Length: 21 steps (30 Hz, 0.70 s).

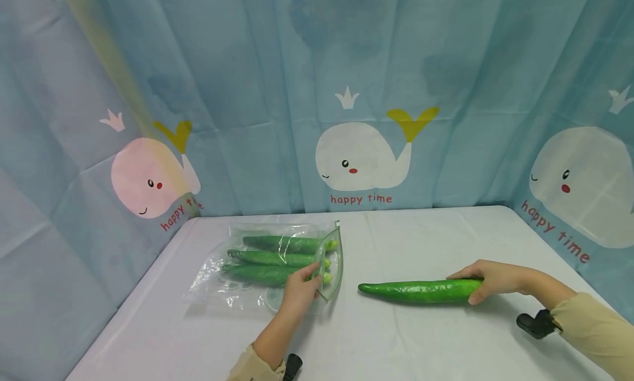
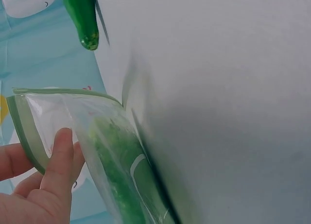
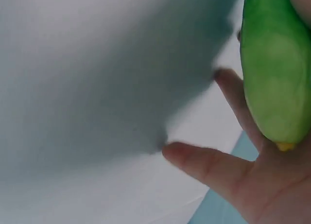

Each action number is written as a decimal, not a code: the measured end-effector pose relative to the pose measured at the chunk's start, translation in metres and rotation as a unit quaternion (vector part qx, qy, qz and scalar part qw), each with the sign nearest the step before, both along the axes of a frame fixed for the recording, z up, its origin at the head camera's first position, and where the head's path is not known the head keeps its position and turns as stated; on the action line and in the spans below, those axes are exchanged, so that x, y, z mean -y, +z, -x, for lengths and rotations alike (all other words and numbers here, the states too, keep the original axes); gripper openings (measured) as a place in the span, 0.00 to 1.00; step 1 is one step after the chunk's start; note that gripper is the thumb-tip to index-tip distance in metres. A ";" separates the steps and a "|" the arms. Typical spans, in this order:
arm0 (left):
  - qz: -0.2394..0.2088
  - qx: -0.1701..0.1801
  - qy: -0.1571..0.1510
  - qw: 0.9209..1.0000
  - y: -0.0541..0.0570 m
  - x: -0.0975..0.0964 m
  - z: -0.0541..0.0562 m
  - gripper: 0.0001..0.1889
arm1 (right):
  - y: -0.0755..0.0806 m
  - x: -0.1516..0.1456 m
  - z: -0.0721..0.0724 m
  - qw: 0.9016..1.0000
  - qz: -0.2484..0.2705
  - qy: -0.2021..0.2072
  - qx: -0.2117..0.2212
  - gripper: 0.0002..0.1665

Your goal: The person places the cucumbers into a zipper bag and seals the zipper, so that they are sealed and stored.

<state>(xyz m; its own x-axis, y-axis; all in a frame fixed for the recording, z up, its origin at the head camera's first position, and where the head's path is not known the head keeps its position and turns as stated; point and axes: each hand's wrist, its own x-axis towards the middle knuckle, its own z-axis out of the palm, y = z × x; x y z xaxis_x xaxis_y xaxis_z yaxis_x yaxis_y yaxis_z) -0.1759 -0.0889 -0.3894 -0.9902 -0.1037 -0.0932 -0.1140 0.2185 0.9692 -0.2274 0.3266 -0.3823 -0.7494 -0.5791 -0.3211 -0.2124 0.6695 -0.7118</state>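
A clear zip bag (image 1: pixel 339 268) with a green-edged mouth lies on the left of the table, its mouth facing right. Inside it three dark green cucumbers (image 1: pixel 282 243) lie side by side. At the near corner of the mouth my left hand (image 1: pixel 300 288) pinches the bag's edge; in the left wrist view the green strip (image 2: pixel 63 91) stands parted, thumb and fingers on the film. A larger, brighter green cucumber (image 1: pixel 416 291) lies to the right of the bag, its tapered end toward it. My right hand (image 1: pixel 497 279) grips its blunt end (image 3: pixel 277 102) from above, some fingers spread toward the tabletop.
The white-covered table (image 1: pixel 416 342) extends under everything. A blue curtain (image 1: pixel 247 166) printed with whales hangs behind it and along both sides. Black camera mounts (image 1: pixel 537 324) sit at both wrists, by the beige sleeves (image 1: pixel 589 326).
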 end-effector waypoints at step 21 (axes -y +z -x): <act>-0.007 0.003 0.001 1.000 0.000 -0.001 0.000 0.23 | 0.013 0.012 -0.001 0.940 0.287 -0.039 0.179 0.16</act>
<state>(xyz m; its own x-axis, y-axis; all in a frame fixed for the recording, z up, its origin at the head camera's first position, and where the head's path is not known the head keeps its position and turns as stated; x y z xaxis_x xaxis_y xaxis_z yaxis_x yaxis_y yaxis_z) -0.1756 -0.0882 -0.3891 -0.9894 -0.1051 -0.1007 -0.1205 0.2037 0.9716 -0.2267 0.3150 -0.3690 -0.6998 -0.6819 -0.2128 0.1435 0.1576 -0.9770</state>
